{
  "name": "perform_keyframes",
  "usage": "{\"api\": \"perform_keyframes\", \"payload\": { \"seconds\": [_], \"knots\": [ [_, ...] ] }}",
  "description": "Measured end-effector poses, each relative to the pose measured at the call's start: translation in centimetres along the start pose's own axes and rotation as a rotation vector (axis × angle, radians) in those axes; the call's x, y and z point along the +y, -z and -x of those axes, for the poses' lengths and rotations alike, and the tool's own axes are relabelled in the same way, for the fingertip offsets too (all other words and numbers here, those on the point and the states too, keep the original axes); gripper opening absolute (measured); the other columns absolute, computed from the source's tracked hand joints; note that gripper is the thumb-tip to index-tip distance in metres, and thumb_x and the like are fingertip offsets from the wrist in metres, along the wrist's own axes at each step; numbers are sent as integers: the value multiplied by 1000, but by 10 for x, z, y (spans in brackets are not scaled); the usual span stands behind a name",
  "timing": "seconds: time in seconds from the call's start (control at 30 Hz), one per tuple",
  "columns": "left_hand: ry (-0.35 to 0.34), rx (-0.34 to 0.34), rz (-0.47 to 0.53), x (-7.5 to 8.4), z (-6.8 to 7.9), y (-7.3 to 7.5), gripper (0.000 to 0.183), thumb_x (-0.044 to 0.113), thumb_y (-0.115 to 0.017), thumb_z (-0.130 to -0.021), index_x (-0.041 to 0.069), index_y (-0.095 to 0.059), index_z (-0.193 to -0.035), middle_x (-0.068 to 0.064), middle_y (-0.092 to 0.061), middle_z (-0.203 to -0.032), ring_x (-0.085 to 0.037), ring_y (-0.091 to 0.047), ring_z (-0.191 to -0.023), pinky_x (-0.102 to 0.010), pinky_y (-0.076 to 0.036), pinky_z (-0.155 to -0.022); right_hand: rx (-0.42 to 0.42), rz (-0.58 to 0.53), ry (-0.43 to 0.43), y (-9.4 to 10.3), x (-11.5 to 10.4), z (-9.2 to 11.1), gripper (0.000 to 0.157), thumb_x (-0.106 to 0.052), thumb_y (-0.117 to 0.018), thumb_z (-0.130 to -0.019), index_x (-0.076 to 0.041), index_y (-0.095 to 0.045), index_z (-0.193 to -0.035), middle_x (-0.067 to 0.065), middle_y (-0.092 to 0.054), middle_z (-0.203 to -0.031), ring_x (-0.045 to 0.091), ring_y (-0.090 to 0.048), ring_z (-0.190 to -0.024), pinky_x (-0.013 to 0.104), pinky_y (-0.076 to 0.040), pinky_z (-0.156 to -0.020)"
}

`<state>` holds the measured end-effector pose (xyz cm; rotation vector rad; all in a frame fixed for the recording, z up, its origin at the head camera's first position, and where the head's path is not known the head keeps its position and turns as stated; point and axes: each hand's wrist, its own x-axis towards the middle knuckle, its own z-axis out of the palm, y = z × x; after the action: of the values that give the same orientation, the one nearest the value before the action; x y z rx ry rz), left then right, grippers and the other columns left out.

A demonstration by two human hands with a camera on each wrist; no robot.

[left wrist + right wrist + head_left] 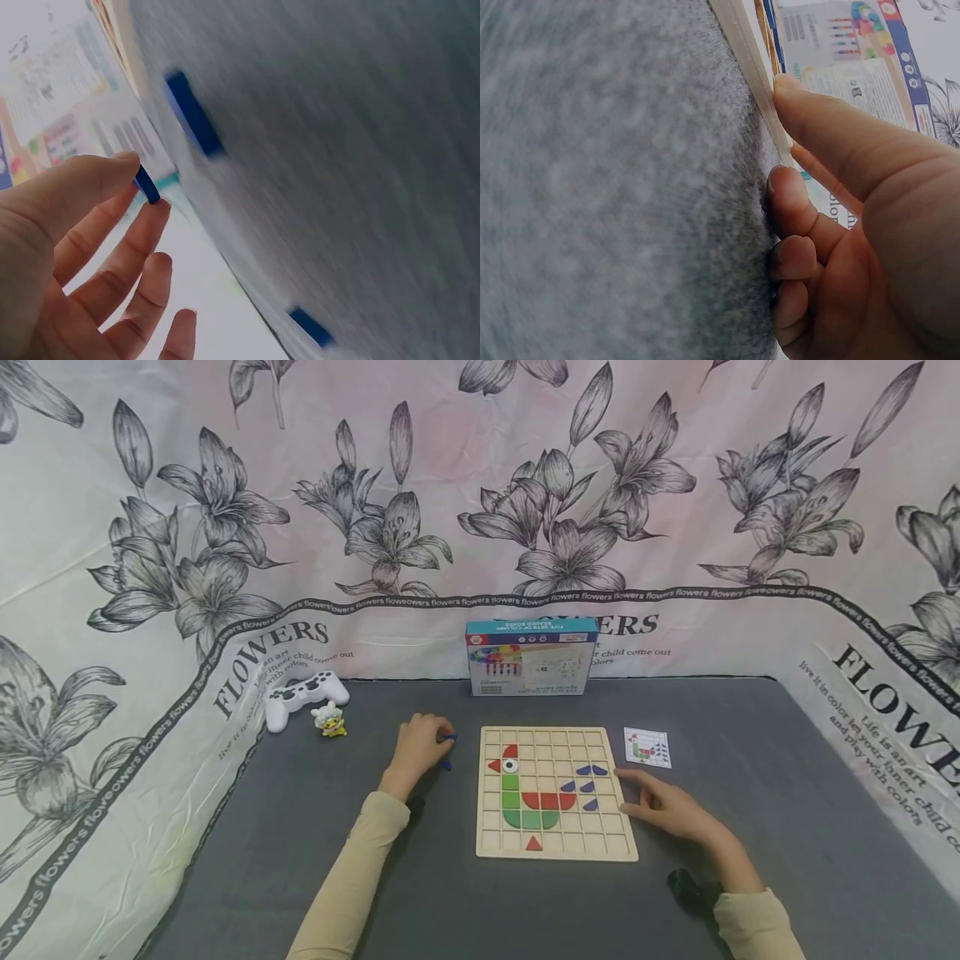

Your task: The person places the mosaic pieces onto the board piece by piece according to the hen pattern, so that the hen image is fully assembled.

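Observation:
Between the thumb and index fingertip of my left hand [422, 745], left of the board, is a small blue piece [148, 184]. Another blue piece [193, 114] lies on the table near that hand, and a further one [310, 327] shows lower in the left wrist view. The wooden grid board [600, 843] carries green squares [510, 782], red pieces [549, 801], an eye piece [510, 766] and several blue leaf-shaped pieces [587, 787]. My right hand [667, 806] touches the board's right edge with thumb and index finger spread apart; its other fingers are bent.
A pattern card [647, 748] lies right of the board's far corner. Behind stands a printed box [528, 660] against the flowered cloth. A white game controller [307, 696] and a small yellow-and-white figurine [330, 720] sit at the far left of the grey table [450, 902].

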<state>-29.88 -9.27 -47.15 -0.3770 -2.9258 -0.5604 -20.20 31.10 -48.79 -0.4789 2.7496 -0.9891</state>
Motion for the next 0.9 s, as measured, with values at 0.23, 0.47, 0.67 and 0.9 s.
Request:
{"api": "perform_keyframes", "payload": {
  "seconds": [0.23,0.47,0.67,0.9],
  "knots": [
    [-81,-7,11,32,2,-9,11,23,-72,-80,18,-71,-89,0,-66,-86,-21,-53,-85,-47,-41,-81,2,-3,2,0,0,0,57,-36,-65,-86,-15,-45,-135,-3,-47,-68,4,-37,-52,22,-31,-49],
    [-140,-95,11,68,1,-15,12,27,-69,-83,22,-71,-93,2,-66,-86,-18,-52,-85,-46,-40,-82,0,-4,-13,0,-2,0,58,-36,-65,-85,-15,-45,-135,-2,-46,-69,4,-37,-53,22,-31,-49],
    [-233,-129,-11,94,2,-20,11,29,-67,-84,23,-71,-93,6,-65,-84,-16,-52,-84,-44,-40,-83,-5,-12,-10,0,-2,0,58,-36,-65,-86,-15,-44,-135,-2,-47,-69,4,-38,-53,22,-32,-49],
    [-286,-174,-52,123,3,-28,13,31,-69,-83,25,-70,-94,8,-67,-87,-14,-53,-86,-42,-41,-84,0,-6,-7,0,-1,-1,58,-35,-65,-85,-14,-45,-135,-3,-47,-69,4,-39,-53,22,-33,-49]
  ]
}}
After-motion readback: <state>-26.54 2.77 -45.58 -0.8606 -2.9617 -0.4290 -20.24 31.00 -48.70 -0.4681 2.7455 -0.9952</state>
